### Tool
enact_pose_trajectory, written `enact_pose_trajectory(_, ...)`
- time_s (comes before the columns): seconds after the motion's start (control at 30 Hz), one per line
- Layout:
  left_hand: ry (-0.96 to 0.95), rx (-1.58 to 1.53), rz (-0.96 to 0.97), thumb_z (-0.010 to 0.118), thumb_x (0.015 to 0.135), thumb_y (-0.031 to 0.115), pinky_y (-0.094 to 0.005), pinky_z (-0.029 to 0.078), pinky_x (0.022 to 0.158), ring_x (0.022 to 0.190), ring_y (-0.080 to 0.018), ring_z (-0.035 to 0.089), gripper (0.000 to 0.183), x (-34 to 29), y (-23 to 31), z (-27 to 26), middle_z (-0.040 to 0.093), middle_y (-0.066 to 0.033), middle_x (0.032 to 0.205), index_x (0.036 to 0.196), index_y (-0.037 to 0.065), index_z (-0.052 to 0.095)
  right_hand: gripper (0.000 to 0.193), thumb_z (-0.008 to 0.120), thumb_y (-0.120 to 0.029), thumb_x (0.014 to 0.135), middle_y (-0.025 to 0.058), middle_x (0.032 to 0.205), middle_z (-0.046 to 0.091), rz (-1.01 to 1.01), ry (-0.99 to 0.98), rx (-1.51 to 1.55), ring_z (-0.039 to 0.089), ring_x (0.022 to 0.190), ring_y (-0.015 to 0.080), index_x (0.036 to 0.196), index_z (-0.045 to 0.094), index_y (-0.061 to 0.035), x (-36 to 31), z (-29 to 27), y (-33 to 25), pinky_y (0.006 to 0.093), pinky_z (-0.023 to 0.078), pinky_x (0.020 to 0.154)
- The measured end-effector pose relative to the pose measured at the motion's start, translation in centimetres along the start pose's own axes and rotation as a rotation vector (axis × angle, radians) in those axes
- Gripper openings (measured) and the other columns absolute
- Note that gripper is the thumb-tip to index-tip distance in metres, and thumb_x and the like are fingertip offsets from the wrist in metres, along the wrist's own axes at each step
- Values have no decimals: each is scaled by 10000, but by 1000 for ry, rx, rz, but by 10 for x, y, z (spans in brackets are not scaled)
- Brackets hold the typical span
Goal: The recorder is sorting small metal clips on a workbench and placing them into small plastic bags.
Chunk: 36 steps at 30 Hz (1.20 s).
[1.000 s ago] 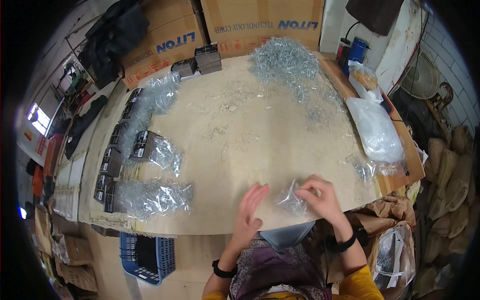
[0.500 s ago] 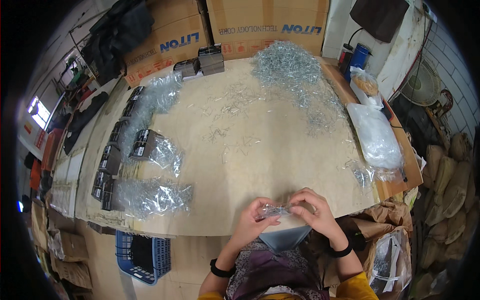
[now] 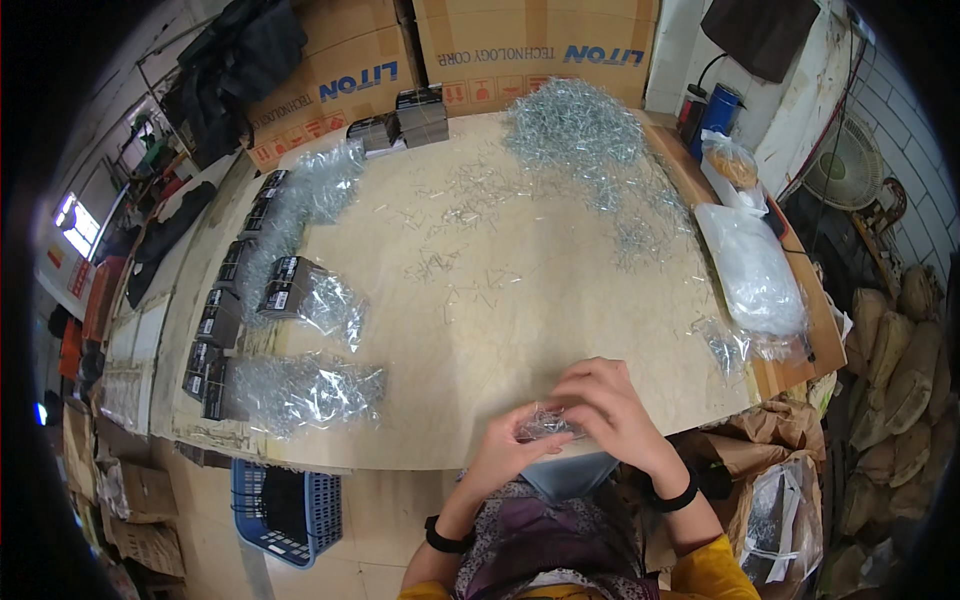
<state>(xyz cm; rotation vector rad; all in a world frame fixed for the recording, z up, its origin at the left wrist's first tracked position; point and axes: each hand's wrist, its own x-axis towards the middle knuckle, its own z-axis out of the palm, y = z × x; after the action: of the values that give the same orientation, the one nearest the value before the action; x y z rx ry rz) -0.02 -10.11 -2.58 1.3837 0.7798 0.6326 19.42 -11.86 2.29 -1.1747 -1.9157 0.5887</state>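
Observation:
Low over the table's near edge, my left hand (image 3: 503,445) is closed round a small bunch of thin silvery metal pins (image 3: 546,424). My right hand (image 3: 612,412) arches over the bunch from the right with bent fingers, the tips close against the pins. What those fingertips grip is hidden. Just below both hands, a blue-grey tray or scoop (image 3: 568,478) shows at the table edge. A large heap of similar thin pins (image 3: 575,125) lies at the far right, and loose pins (image 3: 460,210) are scattered toward the middle.
Along the left stand banded stacks of dark cards (image 3: 218,318) beside clear plastic bags (image 3: 315,392). At the right edge lies a bulky clear plastic bundle (image 3: 752,275). Big cardboard boxes (image 3: 530,50) close off the back. A blue basket (image 3: 287,515) sits below the table.
My right hand has risen slightly and shifted left, its fingers now arched over the bunch rather than at its right end. My left hand stays round the pins.

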Motion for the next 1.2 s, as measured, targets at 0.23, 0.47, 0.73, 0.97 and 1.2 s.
enact_pose_trajectory(0.23,56,-329,-38,407,1056,284,-305,597,788,949,-200,668,437,-1,-6,-4,638,-133,1173,1259,-71,560,214,761,-56,750,61,977,629,139,-67,45,554,990,239,947,678,-65,-4,3,3,355,380,913)
enact_pose_trajectory(0.47,200,-175,142,402,1053,318,-355,485,985,1089,-245,634,479,-10,-14,-4,621,-163,1238,1306,-69,524,60,739,-49,767,24,782,618,348,39,651,570,838,204,805,692,-53,-7,-2,13,321,360,866)
enact_pose_trajectory(0.73,232,-74,147,673,881,-5,-334,496,965,1107,-202,614,553,-3,9,-2,634,-142,1210,1385,-34,447,97,705,-53,774,46,851,599,100,74,45,542,879,230,869,689,-65,-7,11,22,335,359,868)
enact_pose_trajectory(0.97,183,-167,56,682,868,-38,-271,521,900,1041,-144,633,480,-4,-7,-3,656,-114,1157,1318,-28,515,161,712,-105,790,24,1042,573,-4,-4,-103,504,1013,229,949,711,-127,-1,16,4,350,348,928)
enact_pose_trajectory(1.2,161,-36,-13,716,868,52,-266,528,874,1020,-138,644,407,-3,-13,1,685,-122,1099,1248,-7,583,189,701,-133,813,33,1031,564,-42,-135,-97,513,1014,246,1002,702,-119,-14,10,22,366,321,950)
